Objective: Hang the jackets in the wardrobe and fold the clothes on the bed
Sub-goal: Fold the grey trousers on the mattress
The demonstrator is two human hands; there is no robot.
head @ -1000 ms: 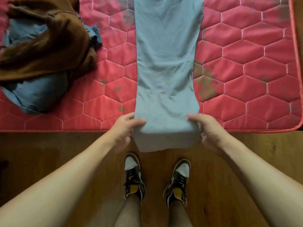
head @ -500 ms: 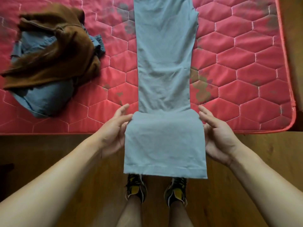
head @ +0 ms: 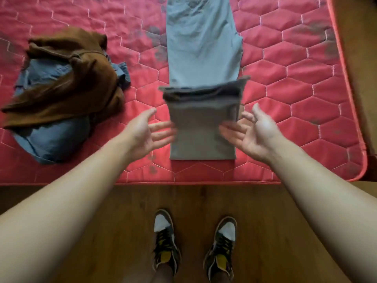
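Grey garment (head: 202, 58) half-folded btwn palm-up L hand (head: 147, 133), R hand (head: 257, 131).

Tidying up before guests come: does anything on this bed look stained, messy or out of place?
Yes. The red quilted mattress has dark blotchy stains beside the long grey garment. At the left, a brown jacket lies crumpled over a blue denim garment, neither hung nor folded.

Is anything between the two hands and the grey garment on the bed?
Nothing visible. The left hand and right hand flank the grey garment directly; the pile of brown and blue clothes lies apart, to its left.
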